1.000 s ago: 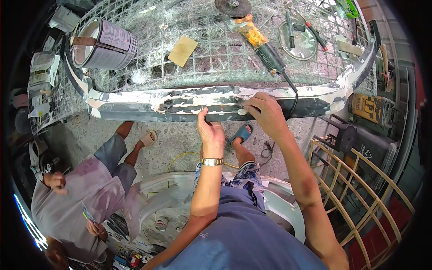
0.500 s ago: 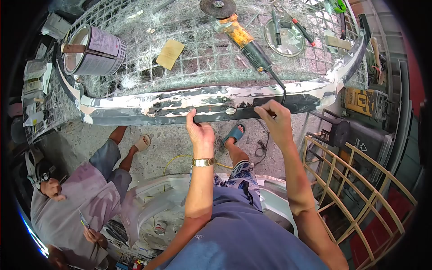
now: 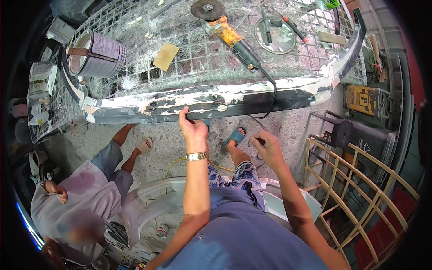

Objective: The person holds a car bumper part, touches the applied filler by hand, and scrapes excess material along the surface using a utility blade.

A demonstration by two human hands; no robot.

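A long curved car bumper strip (image 3: pixel 252 105), black with patches of pale filler, spans the front of a mesh-topped table. My left hand (image 3: pixel 193 128), with a gold watch on its wrist, grips the strip's lower edge near the middle, thumb on the face and fingers hidden behind. To the right of a small pale oval spot on the strip, a dark bare stretch shows. My right hand (image 3: pixel 268 148) is below the strip and apart from it, its fingers curled together. Whether anything small is between them cannot be made out.
On the mesh table lie an angle grinder (image 3: pixel 234 40) with its cord over the strip, a sandpaper sheet (image 3: pixel 166 57), a large can (image 3: pixel 101 54) and a round lid (image 3: pixel 275 36). A wooden lattice frame (image 3: pixel 355 193) stands right. Another person (image 3: pixel 81 184) is at left.
My right hand has come off the bumper strip and moved down toward me. My left hand keeps its hold, shifted slightly left in view. The other person's lower hand is no longer visible.
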